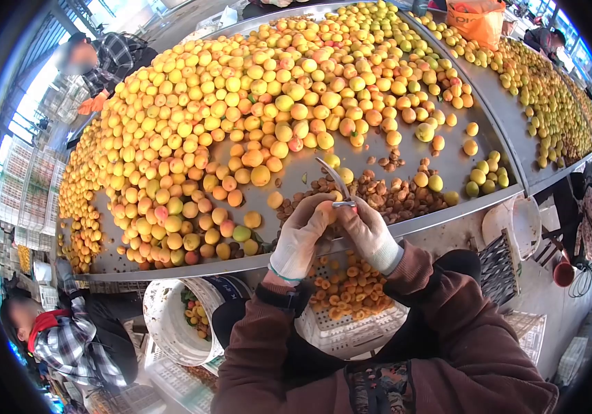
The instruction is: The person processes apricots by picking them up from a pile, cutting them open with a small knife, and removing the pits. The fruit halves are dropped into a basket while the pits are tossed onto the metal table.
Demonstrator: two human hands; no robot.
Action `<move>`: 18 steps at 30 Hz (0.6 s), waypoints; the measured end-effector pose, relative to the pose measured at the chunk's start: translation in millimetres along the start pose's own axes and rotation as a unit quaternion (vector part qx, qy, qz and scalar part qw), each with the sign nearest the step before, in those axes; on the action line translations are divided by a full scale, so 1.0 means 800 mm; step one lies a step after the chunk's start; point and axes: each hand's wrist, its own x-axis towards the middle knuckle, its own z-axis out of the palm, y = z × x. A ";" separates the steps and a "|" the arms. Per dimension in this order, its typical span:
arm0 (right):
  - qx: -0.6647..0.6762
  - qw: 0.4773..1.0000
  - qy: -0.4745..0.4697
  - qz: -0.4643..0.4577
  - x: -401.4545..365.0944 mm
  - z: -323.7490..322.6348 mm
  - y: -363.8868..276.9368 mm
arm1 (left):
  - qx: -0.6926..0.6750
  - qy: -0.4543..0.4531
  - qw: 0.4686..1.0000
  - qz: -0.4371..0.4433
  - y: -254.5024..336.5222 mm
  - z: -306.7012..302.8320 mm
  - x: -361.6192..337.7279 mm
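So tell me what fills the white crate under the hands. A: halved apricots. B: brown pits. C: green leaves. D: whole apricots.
A: the white crate below the left hand, which grips an apricot, and the right hand, which grips the knife, holds halved apricots; the brown pits lie up on the metal table.

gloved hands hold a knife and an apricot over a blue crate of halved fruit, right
Not quite: the head view shows the crate is white, not blue. The left hand holds the apricot and the right hand the knife over it.
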 end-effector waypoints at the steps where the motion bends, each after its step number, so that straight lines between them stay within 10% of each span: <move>1: 0.014 1.000 -0.002 0.007 0.000 0.001 -0.001 | -0.007 0.009 1.000 0.007 0.000 0.001 0.000; 11: -0.019 0.999 0.034 -0.008 0.002 0.013 -0.004 | 0.009 0.022 0.996 0.081 -0.011 -0.002 0.012; 18: -0.066 0.994 0.090 -0.015 0.017 0.023 0.024 | 0.346 0.133 0.906 0.204 -0.001 -0.001 0.020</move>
